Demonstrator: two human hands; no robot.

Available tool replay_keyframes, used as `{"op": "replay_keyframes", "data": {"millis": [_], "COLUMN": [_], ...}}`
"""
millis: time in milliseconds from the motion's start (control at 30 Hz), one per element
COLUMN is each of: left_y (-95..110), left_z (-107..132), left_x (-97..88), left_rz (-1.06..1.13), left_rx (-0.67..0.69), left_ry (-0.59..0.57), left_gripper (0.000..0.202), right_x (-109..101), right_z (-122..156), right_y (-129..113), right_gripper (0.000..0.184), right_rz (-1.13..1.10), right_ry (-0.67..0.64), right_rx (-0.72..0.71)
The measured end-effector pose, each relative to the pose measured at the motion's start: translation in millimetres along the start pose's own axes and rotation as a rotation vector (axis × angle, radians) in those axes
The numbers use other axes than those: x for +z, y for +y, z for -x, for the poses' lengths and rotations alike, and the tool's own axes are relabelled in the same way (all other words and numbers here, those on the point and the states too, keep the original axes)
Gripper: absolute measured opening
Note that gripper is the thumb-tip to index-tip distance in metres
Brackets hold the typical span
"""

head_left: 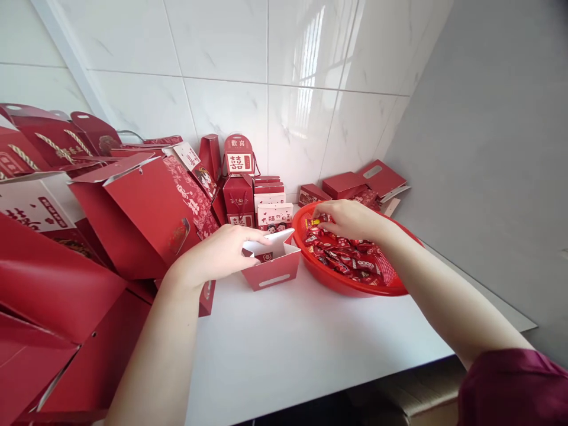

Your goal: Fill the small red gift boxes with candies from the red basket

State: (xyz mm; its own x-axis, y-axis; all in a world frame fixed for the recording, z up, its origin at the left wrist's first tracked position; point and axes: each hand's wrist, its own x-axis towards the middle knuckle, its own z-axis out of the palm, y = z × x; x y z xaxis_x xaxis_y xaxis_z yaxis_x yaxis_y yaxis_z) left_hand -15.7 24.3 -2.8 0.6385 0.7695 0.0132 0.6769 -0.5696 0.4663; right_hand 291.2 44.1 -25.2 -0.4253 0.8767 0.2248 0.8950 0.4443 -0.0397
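My left hand point(222, 251) grips the left side of a small red paper gift box point(275, 271), thumb and fingers at its rim. The box stands upright with its top open, showing a white inside and a small red piece within. Over the far left part of a red plastic basket point(341, 285), my right hand point(348, 218) reaches down with curled fingers. A wrapped candy with yellow on it point(313, 223) lies at those fingertips. Several red-wrapped candies point(350, 260) cover the basket's bottom.
Many red gift boxes point(133, 219) are heaped along the left. Upright boxes point(239, 195) and pink-fronted ones point(274, 214) stand against the tiled wall point(231, 106). More red boxes point(346, 184) lie behind the basket. A white table point(266, 349) carries everything; a grey panel point(488, 177) rises at right.
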Motion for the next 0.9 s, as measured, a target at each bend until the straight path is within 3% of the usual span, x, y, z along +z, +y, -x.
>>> {"op": "replay_keyframes", "data": {"millis": [200,367,533,700,800,900], "left_y": [1,4,6,-4,-14,-20], "left_z": [-6,-8,-7,-12,-19,-26], "left_x": [7.5,10.6,8.8,12.4,13.7,14.2], "left_rz": [0.07,0.042,0.067,0.088,0.079,0.121], "left_rx": [0.034,0.054,0.05,0.044,0.002,0.014], "left_ry": [-0.156,-0.151,-0.157,-0.122,-0.088,-0.103], "left_gripper": [0.048,0.042,0.048,0.045,0.038,0.034], "right_x": [-21,-14,0,-13,-23,-23], "right_z": [19,14,13,22,23,14], "right_y": [-74,-94,-91,-82,-59,-15], "right_gripper": [0.023,0.019,0.022,0.026,0.022,0.021], "right_rz": [-0.18,-0.148,-0.248,-0.399,-0.26,-0.039], "right_ry": [0.161,0.14,0.047,0.041,0.068,0.007], "right_rx": [-0.304,-0.329,-0.31,-0.36,-0.261,-0.063]}}
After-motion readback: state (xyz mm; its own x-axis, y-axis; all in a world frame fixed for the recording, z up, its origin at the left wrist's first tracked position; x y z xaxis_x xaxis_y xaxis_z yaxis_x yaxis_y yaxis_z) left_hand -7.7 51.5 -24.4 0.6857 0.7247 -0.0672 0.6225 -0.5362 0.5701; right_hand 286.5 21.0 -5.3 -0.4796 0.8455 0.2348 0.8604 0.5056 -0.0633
